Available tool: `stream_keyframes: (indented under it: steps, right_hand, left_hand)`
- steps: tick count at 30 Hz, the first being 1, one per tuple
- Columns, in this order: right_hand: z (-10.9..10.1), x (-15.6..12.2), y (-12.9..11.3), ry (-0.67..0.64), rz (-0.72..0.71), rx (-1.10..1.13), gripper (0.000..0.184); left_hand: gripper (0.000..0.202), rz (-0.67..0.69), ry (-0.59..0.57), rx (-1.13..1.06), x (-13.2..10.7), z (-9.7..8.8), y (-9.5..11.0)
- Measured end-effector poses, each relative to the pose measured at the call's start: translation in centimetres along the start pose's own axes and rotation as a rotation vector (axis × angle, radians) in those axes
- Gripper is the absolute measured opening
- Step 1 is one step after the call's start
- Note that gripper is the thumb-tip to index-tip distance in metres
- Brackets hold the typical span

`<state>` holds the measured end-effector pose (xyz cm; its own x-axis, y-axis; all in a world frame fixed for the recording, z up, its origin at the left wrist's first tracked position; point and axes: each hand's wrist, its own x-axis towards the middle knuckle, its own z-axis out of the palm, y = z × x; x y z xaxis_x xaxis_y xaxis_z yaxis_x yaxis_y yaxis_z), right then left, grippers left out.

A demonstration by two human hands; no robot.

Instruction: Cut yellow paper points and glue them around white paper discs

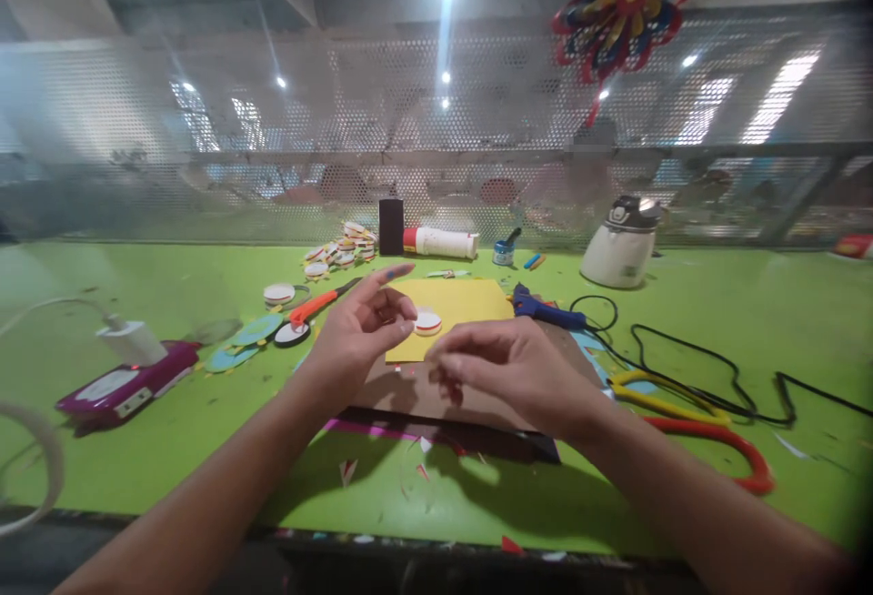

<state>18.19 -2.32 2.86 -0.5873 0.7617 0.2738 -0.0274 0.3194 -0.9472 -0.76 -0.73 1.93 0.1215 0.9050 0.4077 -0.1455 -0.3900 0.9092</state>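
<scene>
Over the work mat, my left hand has its index finger stretched out, a blue mark on it, and the other fingers half curled, apart from the thumb. Just beyond its fingertips is a round white disc with a red edge, seen against the yellow sheet; whether the fingers touch it I cannot tell. My right hand hovers over the brown board, its thumb and fingers pinched together. Anything between them is too small or hidden to name.
To the left are orange-handled scissors, light blue paper discs and a purple power strip. Behind stand a pile of small discs and a blue jar. A blue glue gun, its black cord, red-yellow handles and a white kettle-like container are right.
</scene>
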Motion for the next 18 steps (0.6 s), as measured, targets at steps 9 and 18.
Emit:
stream_keyframes:
  steps: [9, 18]
  right_hand:
    - [0.7, -1.7, -1.4, -0.724, 0.014, -0.348, 0.025]
    - [-0.2, -1.0, -0.9, -0.582, -0.009, -0.374, 0.017]
  left_hand:
    - [0.048, 0.015, 0.045, -0.041, 0.5, -0.6, -0.5]
    - [0.037, 0.064, 0.520, 0.588, 2.7, -7.0, 1.6]
